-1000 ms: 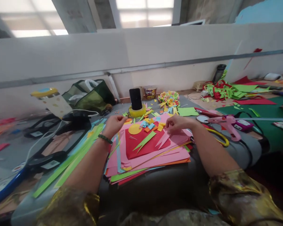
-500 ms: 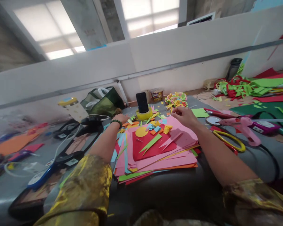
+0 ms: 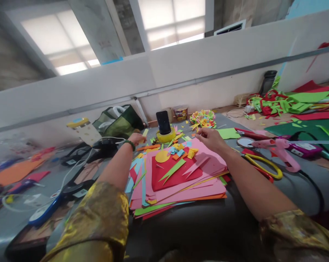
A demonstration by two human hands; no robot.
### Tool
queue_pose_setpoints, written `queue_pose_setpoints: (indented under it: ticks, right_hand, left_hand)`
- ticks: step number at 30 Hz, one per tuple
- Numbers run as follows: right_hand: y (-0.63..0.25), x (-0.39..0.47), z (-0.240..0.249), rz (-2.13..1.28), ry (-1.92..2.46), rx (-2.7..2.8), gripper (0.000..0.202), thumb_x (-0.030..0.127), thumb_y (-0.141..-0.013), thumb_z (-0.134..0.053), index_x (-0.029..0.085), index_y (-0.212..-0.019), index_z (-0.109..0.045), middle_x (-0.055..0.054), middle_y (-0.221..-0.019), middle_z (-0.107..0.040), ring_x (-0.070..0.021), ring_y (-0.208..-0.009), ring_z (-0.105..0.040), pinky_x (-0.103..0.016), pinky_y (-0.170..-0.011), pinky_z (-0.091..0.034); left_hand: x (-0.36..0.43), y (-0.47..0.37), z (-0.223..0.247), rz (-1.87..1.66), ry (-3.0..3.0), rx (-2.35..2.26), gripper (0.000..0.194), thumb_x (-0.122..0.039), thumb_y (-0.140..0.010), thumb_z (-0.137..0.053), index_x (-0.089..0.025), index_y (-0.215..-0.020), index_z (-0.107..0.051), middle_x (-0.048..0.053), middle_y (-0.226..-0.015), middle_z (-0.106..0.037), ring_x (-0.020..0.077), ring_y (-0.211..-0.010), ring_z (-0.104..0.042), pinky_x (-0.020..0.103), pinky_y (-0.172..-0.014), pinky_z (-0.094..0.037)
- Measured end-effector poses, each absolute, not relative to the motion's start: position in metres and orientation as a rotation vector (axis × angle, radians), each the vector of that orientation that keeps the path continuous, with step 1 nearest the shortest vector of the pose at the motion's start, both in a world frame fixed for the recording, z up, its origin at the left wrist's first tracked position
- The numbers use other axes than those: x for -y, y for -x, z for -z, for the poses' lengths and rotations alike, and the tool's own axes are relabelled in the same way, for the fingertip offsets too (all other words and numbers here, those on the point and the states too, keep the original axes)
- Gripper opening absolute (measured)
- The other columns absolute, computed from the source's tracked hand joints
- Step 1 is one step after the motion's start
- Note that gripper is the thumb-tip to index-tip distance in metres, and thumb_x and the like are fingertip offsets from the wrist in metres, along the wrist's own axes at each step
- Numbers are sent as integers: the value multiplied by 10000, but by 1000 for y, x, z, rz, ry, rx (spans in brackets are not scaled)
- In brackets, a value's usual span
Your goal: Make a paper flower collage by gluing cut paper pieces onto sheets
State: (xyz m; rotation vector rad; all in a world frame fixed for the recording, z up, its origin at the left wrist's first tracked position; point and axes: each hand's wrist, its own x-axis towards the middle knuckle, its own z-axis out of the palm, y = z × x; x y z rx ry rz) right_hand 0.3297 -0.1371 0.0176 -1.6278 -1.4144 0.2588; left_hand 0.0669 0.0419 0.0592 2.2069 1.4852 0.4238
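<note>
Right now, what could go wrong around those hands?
The left hand might knock over the phone propped upright on the yellow roll. The right hand could scatter the loose paper scraps. The pink glue gun near the right forearm could burn it, though whether it is hot doesn't show.

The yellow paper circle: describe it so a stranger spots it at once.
Find the stack of coloured paper in the middle of the view. A smaller red sheet lies on top, and the yellow paper circle sits near its far left corner. It is round, unlike the angular scraps beside it.
</note>
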Motion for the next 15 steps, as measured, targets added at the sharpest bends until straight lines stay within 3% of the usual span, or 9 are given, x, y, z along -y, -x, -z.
queue_pose_setpoints:
  ticks: [4, 6, 9, 13, 15]
  right_hand:
    - [-315, 135, -27, -318, 1563, 1432, 157, 294, -787, -586, 194, -667, -569, 22, -542, -559, -130, -546, -523, -261, -562, -398]
    - [-300, 133, -36, -464, 1482, 1481, 138, 316, -785, -624, 179, -792, -628, 31, -536, -578, -127, -528, -544, -246, -533, -417]
    - [-276, 128, -47, -803, 1277, 1544, 290, 337, -733, -718, 174, -962, -648, 56, -514, -589, -105, -461, -523, -219, -470, -411]
    - [-262, 119, -44, -934, 1102, 1525, 299, 416, -660, -782, 175, -652, -606, 45, -510, -574, -74, -453, -502, -201, -456, -410]
    - [-266, 118, -37, -929, 1055, 1498, 353, 464, -633, -792, 173, -588, -597, 31, -529, -589, -77, -480, -521, -208, -476, -433]
  left_hand:
    - [-3, -62, -73, -499, -2049, -1256, 146, -260, -918, -574, -145, -839, -616, 108, -880, -739, 191, -828, -712, 294, -725, -567]
    - [22, -64, -69, -539, -1914, -962, 232, -365, -816, -697, -157, -763, -607, 84, -790, -737, 179, -717, -691, 292, -667, -553]
    - [53, -72, -56, -541, -1875, -629, 391, -498, -657, -812, -158, -703, -622, 44, -694, -714, 159, -649, -653, 282, -653, -528]
    - [72, -80, -39, -609, -1867, -589, 432, -552, -669, -801, -160, -722, -627, 14, -662, -684, 137, -625, -614, 262, -625, -484]
    - [73, -79, -35, -575, -1801, -590, 459, -586, -682, -783, -155, -767, -652, 4, -690, -670, 121, -637, -589, 246, -616, -457]
